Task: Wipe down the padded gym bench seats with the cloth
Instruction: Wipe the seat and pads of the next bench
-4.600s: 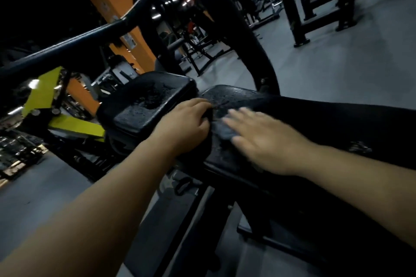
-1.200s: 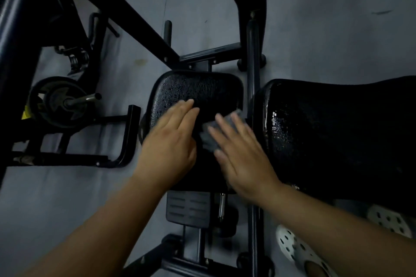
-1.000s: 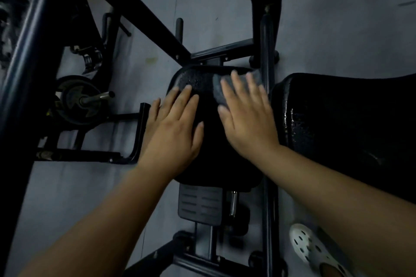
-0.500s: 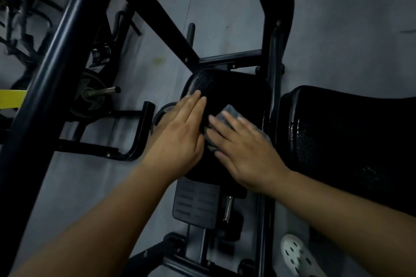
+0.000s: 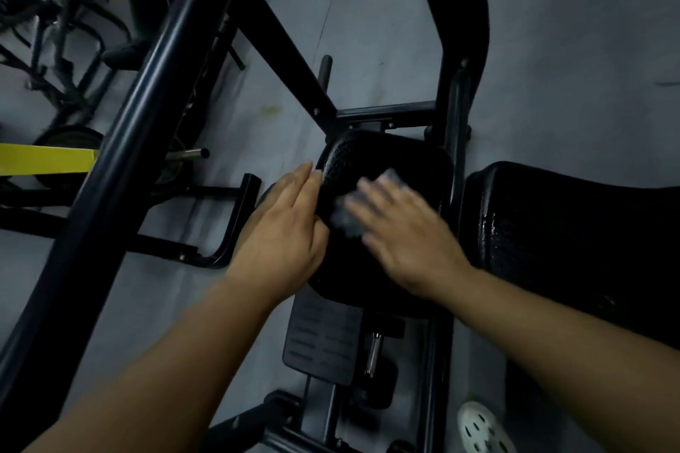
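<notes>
My right hand (image 5: pixel 404 232) lies flat on the small black seat pad (image 5: pixel 382 158), fingers straight and spread, clasping nothing, pressing the grey cloth (image 5: pixel 346 221) onto the pad's middle. The cloth sits under those fingers and shows past them on the side toward my left hand (image 5: pixel 283 228). The right hand is blurred. My left hand rests released, fingers straight and together, along the pad's left edge, just beside the cloth; whether they touch I cannot tell. Right of the pad stands the longer back pad (image 5: pixel 570 224); nearer me than the pad sits a ribbed footplate (image 5: pixel 322 342)
</notes>
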